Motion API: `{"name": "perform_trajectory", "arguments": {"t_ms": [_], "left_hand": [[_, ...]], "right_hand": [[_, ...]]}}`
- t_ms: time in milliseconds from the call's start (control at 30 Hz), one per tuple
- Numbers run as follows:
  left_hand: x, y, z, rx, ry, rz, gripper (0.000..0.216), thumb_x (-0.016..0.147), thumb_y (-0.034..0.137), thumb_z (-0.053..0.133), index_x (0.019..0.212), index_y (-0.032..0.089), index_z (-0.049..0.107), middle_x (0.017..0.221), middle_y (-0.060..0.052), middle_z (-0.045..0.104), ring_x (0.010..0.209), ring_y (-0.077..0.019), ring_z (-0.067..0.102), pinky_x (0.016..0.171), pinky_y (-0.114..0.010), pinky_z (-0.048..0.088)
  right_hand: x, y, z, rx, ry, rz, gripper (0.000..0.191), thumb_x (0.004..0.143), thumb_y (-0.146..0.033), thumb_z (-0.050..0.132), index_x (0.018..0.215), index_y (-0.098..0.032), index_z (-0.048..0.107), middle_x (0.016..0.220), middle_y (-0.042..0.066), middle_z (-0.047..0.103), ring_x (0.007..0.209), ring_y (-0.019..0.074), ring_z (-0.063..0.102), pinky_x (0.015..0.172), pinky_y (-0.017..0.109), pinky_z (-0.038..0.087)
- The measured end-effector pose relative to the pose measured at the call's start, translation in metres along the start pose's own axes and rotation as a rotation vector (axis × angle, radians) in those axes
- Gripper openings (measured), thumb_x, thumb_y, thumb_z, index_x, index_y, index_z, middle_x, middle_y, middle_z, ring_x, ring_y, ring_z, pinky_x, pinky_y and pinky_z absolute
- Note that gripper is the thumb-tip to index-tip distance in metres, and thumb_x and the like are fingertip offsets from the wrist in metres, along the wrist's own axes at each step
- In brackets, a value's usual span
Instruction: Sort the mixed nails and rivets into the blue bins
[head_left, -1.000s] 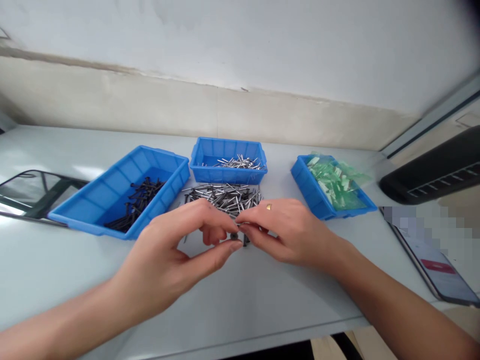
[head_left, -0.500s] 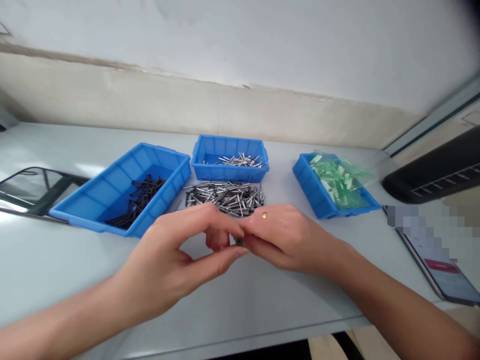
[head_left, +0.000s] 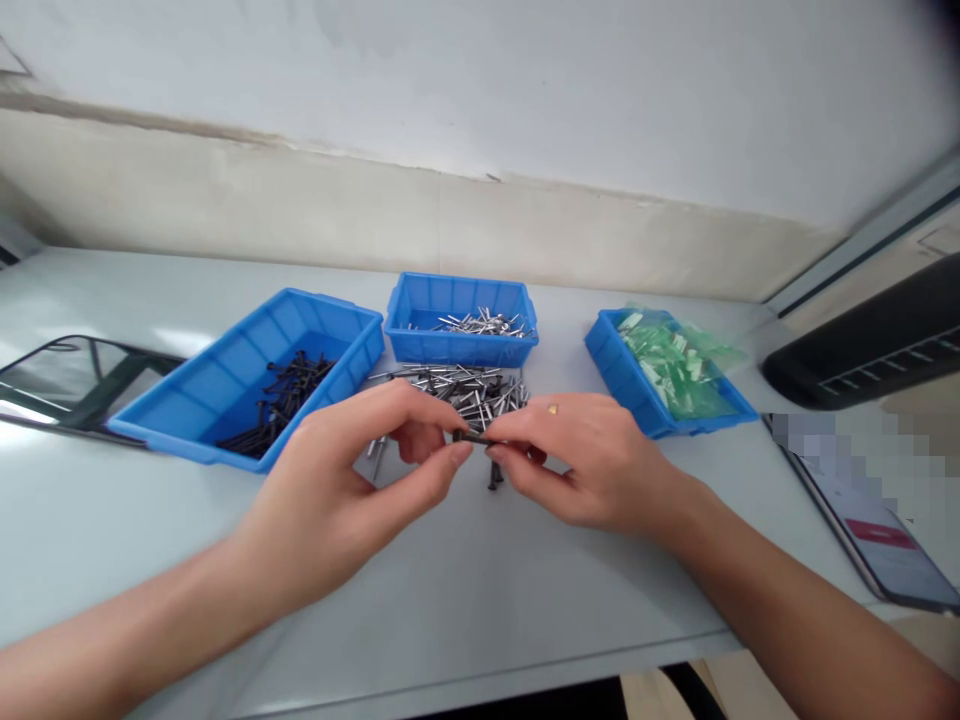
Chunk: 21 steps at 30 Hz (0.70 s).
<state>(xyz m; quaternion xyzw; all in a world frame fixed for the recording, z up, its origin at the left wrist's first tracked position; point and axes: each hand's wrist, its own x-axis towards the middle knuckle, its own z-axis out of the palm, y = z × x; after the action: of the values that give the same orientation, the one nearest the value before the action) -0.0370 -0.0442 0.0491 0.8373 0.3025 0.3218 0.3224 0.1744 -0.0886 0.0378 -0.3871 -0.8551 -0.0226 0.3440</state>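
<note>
Both hands meet over the front of the table. My left hand (head_left: 367, 440) pinches the headed end of a small black screw (head_left: 472, 437) between thumb and forefinger. The screw's other end is between the thumb and forefinger of my right hand (head_left: 577, 450), which wears a ring. Below the right fingertips, more black screws (head_left: 493, 474) point downward; their upper parts are hidden by the fingers. Behind the hands lies a loose pile of silver rivets (head_left: 480, 390) with dark pieces among them. Silver pins (head_left: 377, 458) show by my left palm; whether held or lying there, I cannot tell.
A blue bin (head_left: 180, 390) at left contains black screws. The middle blue bin (head_left: 461, 349) contains silver rivets, and the right one (head_left: 626, 385) green plastic packets. A phone (head_left: 877, 530) and a black cylinder (head_left: 862, 345) are at right; a dark-framed clear object (head_left: 67, 380) is at left.
The fingertips have moved up slightly and drawn a little apart. The black screw between them now shows side-on, and black screws have come into sight under my right fingers.
</note>
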Motion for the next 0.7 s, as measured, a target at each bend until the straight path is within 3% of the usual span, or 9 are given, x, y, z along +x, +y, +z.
{"name": "perform_trajectory", "arguments": {"t_ms": [233,500,700], "left_hand": [[0.0006,-0.0036,0.0029,0.038,-0.024,-0.028,0.007,0.086,0.028,0.060,0.088,0.023,0.064,0.069,0.004,0.059,0.064,-0.0109,0.054,0.056,-0.020,0.045],[0.0014,-0.0005,0.0055,0.065,-0.156,0.039,0.009,0.086,0.020,0.058,0.080,0.021,0.065,0.067,0.006,0.057,0.061,-0.0058,0.052,0.053,-0.013,0.041],[0.0025,-0.0017,0.0071,0.041,-0.194,0.083,0.015,0.081,0.010,0.057,0.080,0.022,0.066,0.068,0.007,0.058,0.063,-0.0041,0.054,0.057,-0.011,0.041]], "right_hand": [[0.0000,-0.0018,-0.0023,-0.058,0.088,0.019,0.011,0.091,-0.019,0.051,0.088,-0.019,0.062,0.060,-0.005,0.060,0.055,0.0067,0.053,0.057,0.019,0.041],[0.0002,-0.0040,0.0024,0.031,0.158,-0.072,0.007,0.088,-0.018,0.055,0.091,-0.018,0.061,0.068,-0.006,0.066,0.055,0.0058,0.052,0.059,0.018,0.042],[0.0019,-0.0097,0.0041,0.048,0.047,-0.120,0.014,0.091,-0.019,0.049,0.087,-0.017,0.063,0.058,-0.005,0.059,0.051,0.0067,0.049,0.057,0.019,0.042]]}}
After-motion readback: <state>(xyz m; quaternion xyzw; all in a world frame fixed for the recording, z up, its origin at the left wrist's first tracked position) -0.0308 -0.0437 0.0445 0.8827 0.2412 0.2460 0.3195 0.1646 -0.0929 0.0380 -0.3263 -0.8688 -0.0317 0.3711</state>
